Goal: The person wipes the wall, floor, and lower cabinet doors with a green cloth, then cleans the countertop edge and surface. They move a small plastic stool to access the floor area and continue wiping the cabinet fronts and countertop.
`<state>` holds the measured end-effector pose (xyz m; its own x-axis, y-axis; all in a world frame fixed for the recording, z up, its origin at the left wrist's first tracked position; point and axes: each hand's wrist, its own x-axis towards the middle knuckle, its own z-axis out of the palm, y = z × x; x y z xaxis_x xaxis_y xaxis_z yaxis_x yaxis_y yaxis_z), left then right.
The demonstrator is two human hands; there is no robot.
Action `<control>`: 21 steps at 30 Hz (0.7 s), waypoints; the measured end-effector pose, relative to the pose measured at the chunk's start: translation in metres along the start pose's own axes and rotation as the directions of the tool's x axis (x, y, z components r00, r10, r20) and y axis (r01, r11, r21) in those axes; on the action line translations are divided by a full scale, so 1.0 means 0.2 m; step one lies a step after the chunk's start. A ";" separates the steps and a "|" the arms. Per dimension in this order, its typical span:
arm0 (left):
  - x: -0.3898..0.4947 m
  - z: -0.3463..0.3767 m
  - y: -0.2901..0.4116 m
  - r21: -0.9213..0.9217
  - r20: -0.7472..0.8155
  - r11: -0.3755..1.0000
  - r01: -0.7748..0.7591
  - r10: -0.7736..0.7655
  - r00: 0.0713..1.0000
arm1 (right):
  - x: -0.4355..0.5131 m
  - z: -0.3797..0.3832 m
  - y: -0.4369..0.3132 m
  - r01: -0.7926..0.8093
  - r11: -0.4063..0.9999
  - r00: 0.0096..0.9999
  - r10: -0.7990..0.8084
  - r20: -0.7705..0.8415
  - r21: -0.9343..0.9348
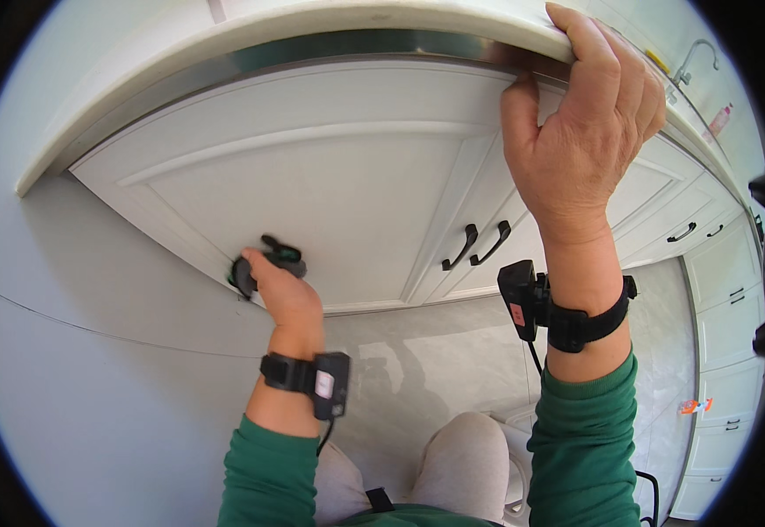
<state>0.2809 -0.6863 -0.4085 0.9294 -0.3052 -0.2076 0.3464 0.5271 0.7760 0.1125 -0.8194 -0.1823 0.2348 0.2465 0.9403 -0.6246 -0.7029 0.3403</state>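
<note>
Low on the left, my left hand (285, 290) is closed around a dark grey and black object (283, 253), blurred and partly hidden by the fingers, against the lower left corner of a white panelled cabinet door (316, 197). What the object is, I cannot tell. My right hand (583, 125) rests at the upper right with its fingers over the edge of the white countertop (369, 16) and its thumb below, near the metal strip (356, 43). Two black door handles (459, 248) lie between the hands.
Further right along the counter stand a faucet (695, 56) and a pink bottle (720, 120). More white cabinets (728, 329) line the far right. An orange and white spray bottle (695, 406) is beside them. A white stool (517, 448) is by my knees. A bare wall meets the cabinet's left side.
</note>
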 end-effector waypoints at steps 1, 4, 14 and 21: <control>-0.05 0.03 0.03 0.221 0.037 0.967 -0.129 0.123 0.992 | 0.00 0.00 0.00 -0.019 1.000 1.000 0.019 0.024 -0.014; -0.09 0.13 0.12 0.367 0.550 0.504 -0.782 0.560 0.619 | -0.02 -0.02 -0.01 -0.040 0.996 0.996 0.046 0.071 -0.086; 0.15 -0.03 0.29 0.576 0.626 0.028 -0.817 0.628 0.463 | -0.02 0.00 0.02 -0.026 0.999 0.998 0.028 -0.060 0.038; -0.22 0.33 0.12 0.139 0.966 -0.371 -0.918 0.256 0.043 | 0.00 -0.06 -0.03 -0.128 0.988 0.991 0.126 0.034 0.082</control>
<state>0.2409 -0.7128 -0.3413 0.0057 -0.6444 0.7646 -0.9996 -0.0256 -0.0141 0.1073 -0.8077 -0.1840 0.1799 0.1332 0.9746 -0.5864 -0.7810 0.2150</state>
